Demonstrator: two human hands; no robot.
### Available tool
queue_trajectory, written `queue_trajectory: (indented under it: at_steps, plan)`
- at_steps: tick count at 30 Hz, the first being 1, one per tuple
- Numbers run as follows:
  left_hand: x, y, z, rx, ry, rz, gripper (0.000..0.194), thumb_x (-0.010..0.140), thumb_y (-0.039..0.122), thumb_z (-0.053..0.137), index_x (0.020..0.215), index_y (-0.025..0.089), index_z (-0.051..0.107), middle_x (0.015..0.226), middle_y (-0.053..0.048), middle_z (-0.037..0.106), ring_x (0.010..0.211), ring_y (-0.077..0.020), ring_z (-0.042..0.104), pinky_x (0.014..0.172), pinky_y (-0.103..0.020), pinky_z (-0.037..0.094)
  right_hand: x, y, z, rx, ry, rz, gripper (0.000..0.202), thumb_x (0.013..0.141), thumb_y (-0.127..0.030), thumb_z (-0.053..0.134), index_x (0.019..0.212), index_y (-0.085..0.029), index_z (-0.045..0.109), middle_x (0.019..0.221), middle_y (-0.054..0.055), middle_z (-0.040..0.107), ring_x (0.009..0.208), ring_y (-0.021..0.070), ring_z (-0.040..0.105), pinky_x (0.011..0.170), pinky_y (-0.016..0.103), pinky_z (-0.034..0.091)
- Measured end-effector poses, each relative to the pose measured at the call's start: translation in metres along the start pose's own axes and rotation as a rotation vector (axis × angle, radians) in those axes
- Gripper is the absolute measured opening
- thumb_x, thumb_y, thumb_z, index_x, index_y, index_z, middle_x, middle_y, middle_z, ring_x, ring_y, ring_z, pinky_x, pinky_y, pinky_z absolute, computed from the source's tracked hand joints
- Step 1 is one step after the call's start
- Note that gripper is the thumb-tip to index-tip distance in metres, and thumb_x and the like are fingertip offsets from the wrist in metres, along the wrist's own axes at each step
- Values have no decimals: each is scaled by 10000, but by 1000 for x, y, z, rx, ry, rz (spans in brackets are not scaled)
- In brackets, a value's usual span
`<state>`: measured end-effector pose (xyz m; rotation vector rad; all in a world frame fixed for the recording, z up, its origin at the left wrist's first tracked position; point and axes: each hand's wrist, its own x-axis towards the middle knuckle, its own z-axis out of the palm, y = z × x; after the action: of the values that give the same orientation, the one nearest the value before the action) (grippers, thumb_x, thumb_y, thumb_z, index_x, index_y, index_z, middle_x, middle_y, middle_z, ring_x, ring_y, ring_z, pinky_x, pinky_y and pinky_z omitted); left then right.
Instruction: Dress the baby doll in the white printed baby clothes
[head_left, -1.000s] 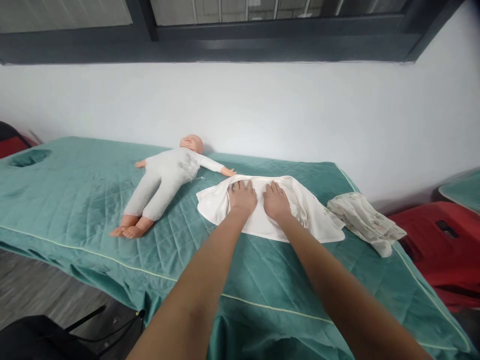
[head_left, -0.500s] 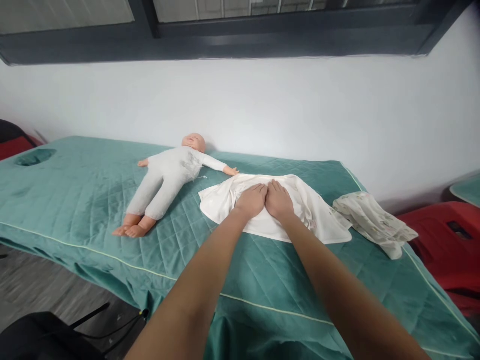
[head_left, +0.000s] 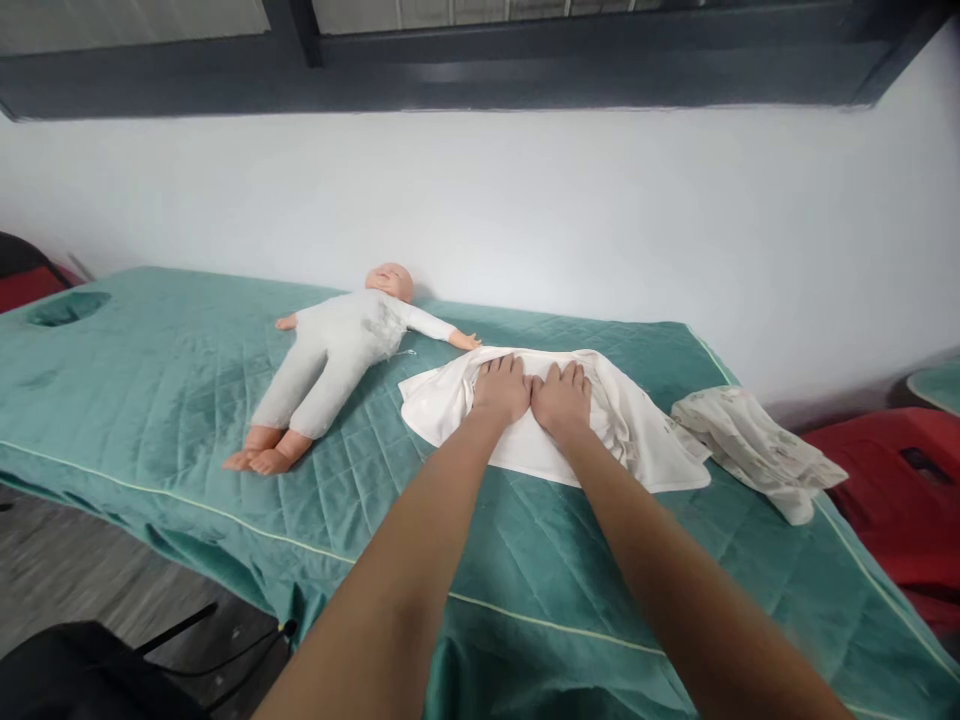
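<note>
A white baby garment (head_left: 660, 440) with a faint print lies spread and partly wrinkled on the green quilted bed cover (head_left: 555, 560). My left hand (head_left: 502, 388) rests flat on its middle, fingers stretched toward the wall. Right beside it, my right hand (head_left: 562, 398) also lies flat on the cloth, and the two thumbs meet. Neither hand grips anything. To the left of the garment a baby doll (head_left: 337, 340) in a white suit lies on its back, one outstretched hand close to the garment's upper left corner.
A crumpled printed white cloth (head_left: 757, 450) lies near the bed's right edge. Beyond that edge stands a red plastic stool (head_left: 892, 490). The bed has a face hole (head_left: 69, 308) at far left. A white wall (head_left: 525, 210) runs behind. Black cables lie at lower left.
My fingers have turned from pointing inward to pointing more forward and spread apart on the garment. My right hand has shifted slightly right. The doll and crumpled cloth stay in place.
</note>
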<state>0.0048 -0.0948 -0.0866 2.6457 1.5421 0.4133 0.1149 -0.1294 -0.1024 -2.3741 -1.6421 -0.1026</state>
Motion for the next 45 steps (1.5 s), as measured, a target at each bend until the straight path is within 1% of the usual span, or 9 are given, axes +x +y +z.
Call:
queue_trajectory:
  at_steps: [8, 12, 15, 21, 25, 28, 33, 39, 45]
  plan:
    - [7, -5, -3, -34, -8, -73, 547, 974, 414, 253, 1437, 186, 433, 1531, -81, 415, 1376, -284, 375, 1138, -480, 319, 17, 11, 5, -3, -79, 7, 724, 978, -499, 270, 1478, 21, 325, 1564, 266, 253, 1471, 337, 201, 1176, 424, 161]
    - [8, -4, -4, -38, -40, -96, 558, 974, 408, 248, 1456, 180, 412, 1558, -90, 366, 1398, -287, 340, 1146, -483, 309, 19, 12, 8, 6, -68, 5, 743, 973, -513, 261, 1485, 23, 316, 1571, 270, 232, 1475, 338, 187, 1181, 422, 155]
    - [8, -1, -4, -25, -59, -115, 572, 973, 414, 260, 1463, 158, 405, 1561, -120, 350, 1403, -297, 333, 1150, -482, 299, 17, 10, 8, 3, -57, 18, 748, 974, -528, 245, 1496, 4, 311, 1574, 267, 227, 1475, 338, 185, 1176, 433, 166]
    - [1, 6, -4, 9, -49, -159, 579, 978, 412, 271, 1474, 143, 399, 1533, -169, 377, 1404, -323, 333, 1156, -515, 259, 15, 9, 2, -33, -151, -8, 731, 974, -592, 175, 1551, -153, 269, 1616, 195, 159, 1478, 369, 152, 1152, 510, 189]
    - [-7, 8, -2, 13, -51, -184, 578, 986, 395, 255, 1487, 138, 383, 1557, -174, 342, 1453, -319, 268, 1184, -512, 207, 14, 10, -1, -29, -183, -26, 710, 961, -634, 174, 1560, -261, 245, 1632, 128, 148, 1482, 392, 112, 1158, 528, 167]
    - [-13, 9, 0, 35, -39, -185, 581, 988, 377, 253, 1490, 112, 376, 1561, -194, 328, 1472, -318, 236, 1200, -506, 172, 14, 12, 0, -30, -202, -43, 714, 948, -665, 183, 1560, -301, 229, 1641, 104, 120, 1483, 406, 76, 1153, 553, 164]
    - [-21, 9, 1, 40, -28, -187, 589, 985, 373, 270, 1489, 86, 375, 1562, -210, 321, 1478, -325, 230, 1211, -498, 150, 12, 16, 1, -39, -238, -76, 762, 928, -708, 173, 1567, -294, 208, 1648, 88, 92, 1491, 393, 40, 1163, 565, 134]
    - [-30, 10, -2, 23, -17, -183, 588, 982, 354, 278, 1489, 72, 371, 1571, -212, 300, 1487, -326, 213, 1222, -497, 129, 7, 16, -2, -46, -258, -72, 774, 921, -724, 158, 1566, -300, 211, 1651, 70, 75, 1494, 383, 37, 1167, 568, 120]
    - [-40, 10, -6, 22, -24, -172, 585, 981, 344, 284, 1491, 70, 363, 1585, -205, 272, 1496, -320, 192, 1226, -501, 124, -6, 17, -9, -69, -273, -93, 761, 922, -722, 188, 1563, -312, 215, 1650, 75, 82, 1497, 372, 43, 1169, 576, 102]
